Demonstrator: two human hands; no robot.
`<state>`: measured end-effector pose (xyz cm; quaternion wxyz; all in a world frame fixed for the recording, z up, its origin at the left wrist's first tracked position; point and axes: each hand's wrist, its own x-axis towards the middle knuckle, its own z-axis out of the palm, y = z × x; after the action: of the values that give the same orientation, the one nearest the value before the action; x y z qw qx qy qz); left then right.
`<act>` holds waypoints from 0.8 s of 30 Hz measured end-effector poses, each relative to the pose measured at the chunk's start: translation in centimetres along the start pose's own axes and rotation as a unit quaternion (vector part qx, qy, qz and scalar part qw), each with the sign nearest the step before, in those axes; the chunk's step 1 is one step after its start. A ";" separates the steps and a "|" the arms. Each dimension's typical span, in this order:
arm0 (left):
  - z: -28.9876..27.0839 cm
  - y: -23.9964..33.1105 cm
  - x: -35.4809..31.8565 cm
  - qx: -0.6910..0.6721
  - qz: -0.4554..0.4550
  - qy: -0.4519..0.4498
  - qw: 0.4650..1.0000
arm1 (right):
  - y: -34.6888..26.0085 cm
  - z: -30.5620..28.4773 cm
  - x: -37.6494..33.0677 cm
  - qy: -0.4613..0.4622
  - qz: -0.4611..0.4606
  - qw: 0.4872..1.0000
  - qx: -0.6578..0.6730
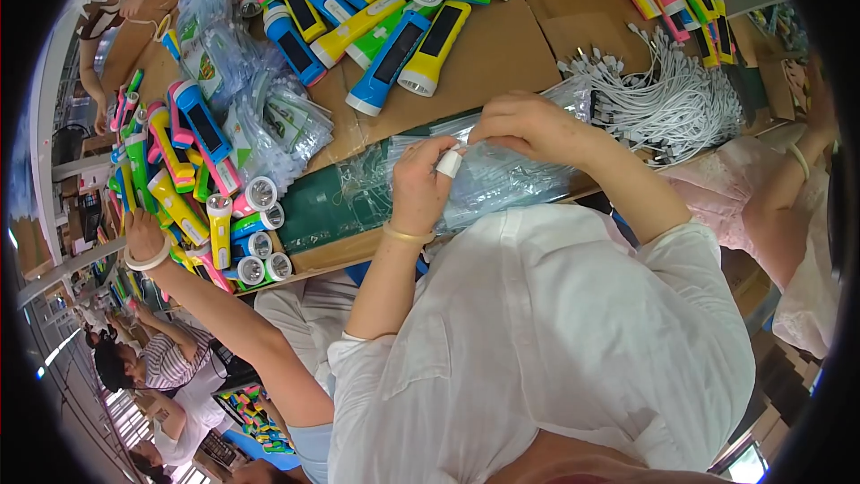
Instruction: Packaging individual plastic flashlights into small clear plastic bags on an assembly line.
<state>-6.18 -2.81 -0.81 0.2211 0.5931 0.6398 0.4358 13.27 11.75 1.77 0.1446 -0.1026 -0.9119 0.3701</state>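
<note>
"Where's the left hand (419, 184)?"
"Close beside the right hand (535, 130), over clear plastic bags (506, 190)."
"And around them?"
"Colourful flashlights (391, 61) lie heaped on the tabletop (315, 206), and a pile of white cables (665, 97) sits to the right."

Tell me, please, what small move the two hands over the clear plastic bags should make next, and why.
Perhaps the right hand should ease slightly away from the left hand, to check whether a single layer comes free: the two come close together over overlapping clear plastic bags, and whatever they may be pinching is too small to make out.
</note>
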 end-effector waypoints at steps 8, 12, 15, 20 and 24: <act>0.0 0.7 0.4 0.038 0.115 -0.024 0.992 | 0.9 0.1 0.2 -0.017 -0.018 1.000 -0.013; 0.0 -0.5 0.1 0.047 0.121 -0.032 0.991 | 3.3 -3.2 0.6 -0.140 0.085 0.986 -0.041; -0.2 -0.9 -0.4 0.065 0.104 -0.033 0.992 | 6.1 -6.6 3.1 -0.012 0.084 0.990 -0.115; 1.2 1.8 1.5 0.122 0.228 -0.037 0.965 | 12.0 -8.8 11.7 0.217 -0.047 0.919 -0.325; 1.7 2.1 1.8 0.030 0.270 -0.170 0.947 | 11.3 -9.4 15.0 0.047 0.026 0.945 -0.323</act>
<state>-3.98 -0.76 0.44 0.1832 0.8153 0.4215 0.3522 3.33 30.16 3.03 0.1369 -0.1847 -0.9717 0.0542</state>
